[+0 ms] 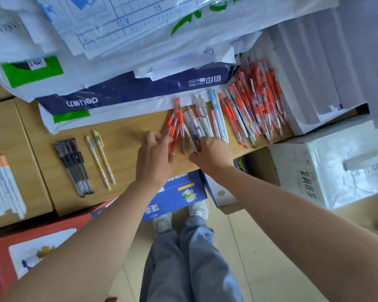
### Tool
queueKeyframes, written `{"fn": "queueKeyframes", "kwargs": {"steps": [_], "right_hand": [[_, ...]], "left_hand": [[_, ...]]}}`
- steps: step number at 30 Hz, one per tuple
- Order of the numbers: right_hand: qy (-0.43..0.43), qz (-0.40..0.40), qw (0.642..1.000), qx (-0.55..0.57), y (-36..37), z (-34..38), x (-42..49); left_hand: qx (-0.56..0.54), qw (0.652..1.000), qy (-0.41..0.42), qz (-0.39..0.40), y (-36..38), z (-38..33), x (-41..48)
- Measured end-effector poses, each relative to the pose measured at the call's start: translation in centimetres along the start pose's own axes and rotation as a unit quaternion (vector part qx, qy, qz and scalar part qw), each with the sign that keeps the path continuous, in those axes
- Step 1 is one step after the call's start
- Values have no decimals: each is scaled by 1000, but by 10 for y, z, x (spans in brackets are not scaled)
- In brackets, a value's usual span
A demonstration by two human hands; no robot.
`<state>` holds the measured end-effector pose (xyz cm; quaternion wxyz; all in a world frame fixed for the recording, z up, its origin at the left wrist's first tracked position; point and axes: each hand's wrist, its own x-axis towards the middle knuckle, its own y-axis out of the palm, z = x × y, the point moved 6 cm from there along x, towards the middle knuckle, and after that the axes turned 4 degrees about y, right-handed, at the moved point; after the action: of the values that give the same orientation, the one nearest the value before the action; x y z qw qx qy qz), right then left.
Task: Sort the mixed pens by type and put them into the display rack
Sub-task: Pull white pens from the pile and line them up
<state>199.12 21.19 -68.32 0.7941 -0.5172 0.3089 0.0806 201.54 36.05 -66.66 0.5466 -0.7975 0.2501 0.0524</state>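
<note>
Right hand [212,153] curled over near ends of the patterned pens [196,125], likely pinching; left hand [155,158] fingertips curled onto the red pens [175,125], pinch or touch: cannot tell. Both groups sit just below the deli pack [127,90], right end, long axes running away from the person. Black pens [74,166] and yellow pens [100,159] lie below its left end. No rack in view

At the counter's [127,129] front edge, our left hand [155,158] touches a bunch of red pens [176,122] while our right hand [213,153] pinches pale patterned pens [198,124] just beside them.
</note>
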Motion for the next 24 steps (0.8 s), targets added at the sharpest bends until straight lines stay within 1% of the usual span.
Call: {"fn": "queueKeyframes", "kwargs": {"steps": [2, 3, 4, 5, 7, 8, 9, 11, 12, 13, 15, 16, 17, 18, 21, 24], "right_hand": [[0, -2, 995, 103, -3, -8, 2], [-20, 1, 992, 128, -6, -11, 2], [-44, 7, 989, 140, -10, -13, 0], [-67, 19, 986, 149, -14, -14, -2], [-104, 44, 978, 178, -22, -15, -7], [-116, 55, 973, 193, -24, -15, -9], [-124, 64, 969, 206, -27, -14, -10], [-120, 66, 967, 216, -29, -18, -8], [-110, 43, 971, 206, -33, -23, -4], [-89, 3, 979, 184, -38, -31, 1], [-12, -85, 988, 132, -50, -55, 13], [32, -112, 987, 112, -53, -66, 19], [65, -120, 986, 93, -53, -73, 24], [83, -112, 988, 71, -49, -77, 28], [89, -68, 993, 24, -33, -71, 36], [124, -43, 989, 65, -27, -71, 40]], "left_hand": [[-27, 999, -7, -40, -7, -3, 1], [-67, 997, -17, -45, -10, -6, 1], [-124, 991, -33, -32, -8, -9, 4], [-197, 979, -55, -7, -4, -12, 8], [-361, 926, -100, 46, 5, -23, 14], [-416, 900, -119, 58, 8, -28, 17], [-446, 883, -133, 61, 9, -32, 20], [-455, 874, -158, 57, 9, -34, 25], [-450, 875, -169, 54, 9, -33, 28], [-445, 877, -176, 53, 8, -31, 30], [-429, 884, -178, 61, 10, -26, 34], [-423, 887, -174, 66, 11, -24, 35], [-421, 889, -167, 69, 13, -22, 36], [-420, 890, -161, 71, 14, -21, 36], [-416, 893, -156, 75, 18, -20, 36], [-422, 891, -148, 79, 19, -24, 37]]}}
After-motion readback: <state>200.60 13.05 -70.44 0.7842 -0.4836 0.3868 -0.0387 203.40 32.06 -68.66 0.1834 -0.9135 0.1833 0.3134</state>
